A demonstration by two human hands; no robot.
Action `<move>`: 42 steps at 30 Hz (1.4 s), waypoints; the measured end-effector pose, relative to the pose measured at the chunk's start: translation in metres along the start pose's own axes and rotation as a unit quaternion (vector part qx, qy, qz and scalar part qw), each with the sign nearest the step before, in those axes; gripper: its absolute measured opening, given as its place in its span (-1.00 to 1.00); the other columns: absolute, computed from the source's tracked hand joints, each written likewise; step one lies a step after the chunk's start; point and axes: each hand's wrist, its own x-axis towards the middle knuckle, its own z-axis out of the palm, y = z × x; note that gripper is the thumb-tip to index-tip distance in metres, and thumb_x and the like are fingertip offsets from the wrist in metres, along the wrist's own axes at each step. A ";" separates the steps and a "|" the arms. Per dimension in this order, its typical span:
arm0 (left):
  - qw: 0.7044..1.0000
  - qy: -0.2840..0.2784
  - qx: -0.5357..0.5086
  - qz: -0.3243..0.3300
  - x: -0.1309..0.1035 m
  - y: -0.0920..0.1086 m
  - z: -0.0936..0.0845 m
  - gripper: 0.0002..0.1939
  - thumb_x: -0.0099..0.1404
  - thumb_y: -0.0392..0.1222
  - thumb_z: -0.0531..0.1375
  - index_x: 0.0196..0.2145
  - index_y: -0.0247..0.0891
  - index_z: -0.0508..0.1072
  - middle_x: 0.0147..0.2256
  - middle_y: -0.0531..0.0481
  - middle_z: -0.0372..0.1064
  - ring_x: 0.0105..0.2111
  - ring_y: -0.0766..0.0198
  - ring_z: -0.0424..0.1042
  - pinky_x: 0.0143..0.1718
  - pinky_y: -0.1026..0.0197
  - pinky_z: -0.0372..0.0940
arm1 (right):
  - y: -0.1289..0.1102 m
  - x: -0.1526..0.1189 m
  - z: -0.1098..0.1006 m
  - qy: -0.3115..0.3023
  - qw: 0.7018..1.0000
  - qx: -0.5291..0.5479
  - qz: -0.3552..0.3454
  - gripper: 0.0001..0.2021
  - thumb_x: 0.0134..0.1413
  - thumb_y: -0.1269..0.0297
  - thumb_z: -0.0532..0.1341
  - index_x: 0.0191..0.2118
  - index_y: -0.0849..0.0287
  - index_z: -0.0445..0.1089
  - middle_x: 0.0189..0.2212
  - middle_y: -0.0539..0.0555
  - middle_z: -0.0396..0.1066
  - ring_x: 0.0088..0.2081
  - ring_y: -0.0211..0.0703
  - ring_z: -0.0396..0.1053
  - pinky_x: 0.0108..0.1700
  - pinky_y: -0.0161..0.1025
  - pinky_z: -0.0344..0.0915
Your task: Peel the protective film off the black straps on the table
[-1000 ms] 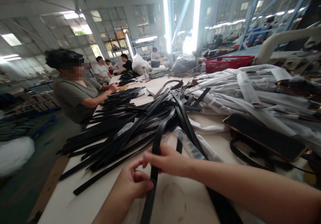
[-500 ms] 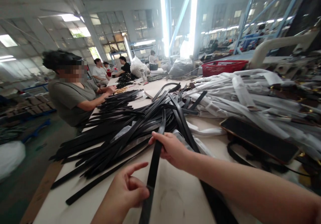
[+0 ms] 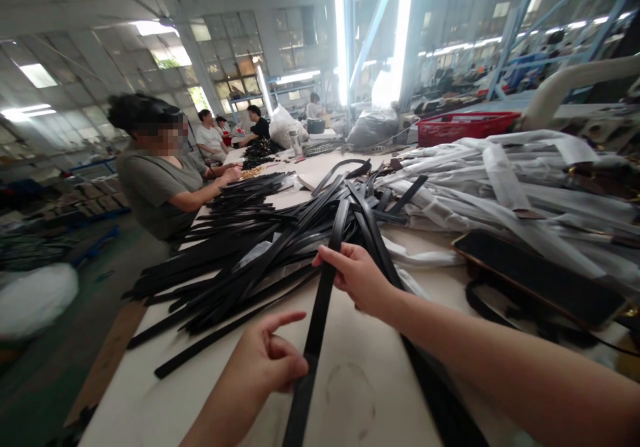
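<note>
Right hand (image 3: 363, 280) clamps a black strap (image 3: 321, 313); towards seven o'clock, the left hand (image 3: 267, 357) pinches just its edge, so tugging could break that hold.

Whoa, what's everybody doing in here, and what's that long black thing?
The long black thing looks like a strap, held over a pale table. The right hand pinches it farther up, and the left hand grips it lower down, index finger sticking out. More black straps lie in a messy pile beyond, with white-wrapped strips to the right. At the table's left side, a person in a grey-green top has their hands near little gold-coloured pieces.
</note>
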 end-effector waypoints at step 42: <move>0.988 0.111 0.050 0.091 0.009 -0.002 -0.009 -0.30 -0.07 -0.18 0.37 0.02 -0.45 0.28 -0.64 0.11 0.39 -0.64 0.32 0.34 -0.58 0.30 0.26 | 0.027 -0.024 0.020 -0.254 0.947 -0.169 0.105 -0.64 0.00 -0.02 0.23 -0.44 0.23 0.28 -0.64 -0.06 0.34 -0.68 -0.34 0.32 -0.65 -0.43 0.26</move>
